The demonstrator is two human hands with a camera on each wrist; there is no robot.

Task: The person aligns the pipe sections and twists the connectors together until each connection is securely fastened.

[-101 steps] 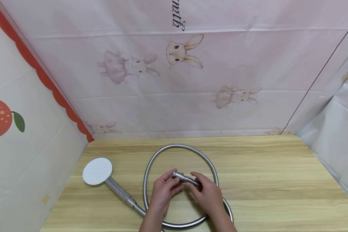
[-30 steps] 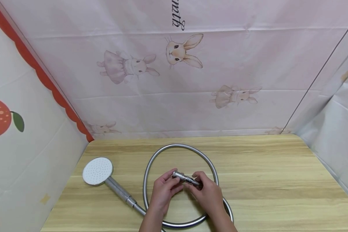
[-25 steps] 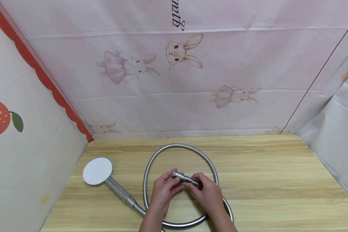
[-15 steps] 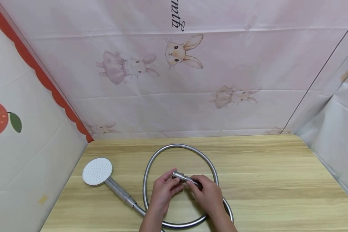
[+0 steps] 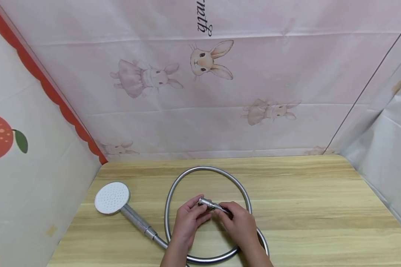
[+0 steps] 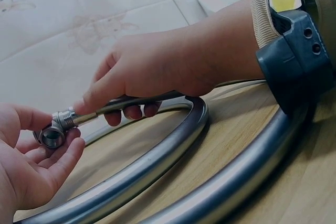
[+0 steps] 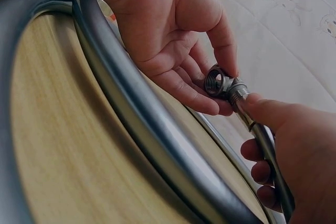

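Note:
My left hand (image 5: 188, 221) pinches a small chrome threaded fitting (image 5: 205, 202) between thumb and fingers. In the left wrist view the round threaded mouth of this fitting (image 6: 53, 136) faces outward. Lined up with it is the metal end of the shower hose (image 7: 265, 139), gripped by my right hand (image 5: 240, 222). The right thumb lies along the joint, with the other fingers curled under the hose. From the joint the hose runs back under the right palm, which hides part of it. Both hands are above the wooden table, inside the hose's loop.
A round white shower head (image 5: 111, 197) with a grey handle (image 5: 137, 219) lies on the wooden table (image 5: 320, 207) at the left, joined to the coiled hose. The hose loop (image 5: 207, 168) surrounds both hands. Rabbit-print sheeting (image 5: 280, 74) rises behind the table.
My right fingers have shifted on the hose end: the index finger stood higher a second ago and now lies lower along it. My left hand and the fitting stay in place.

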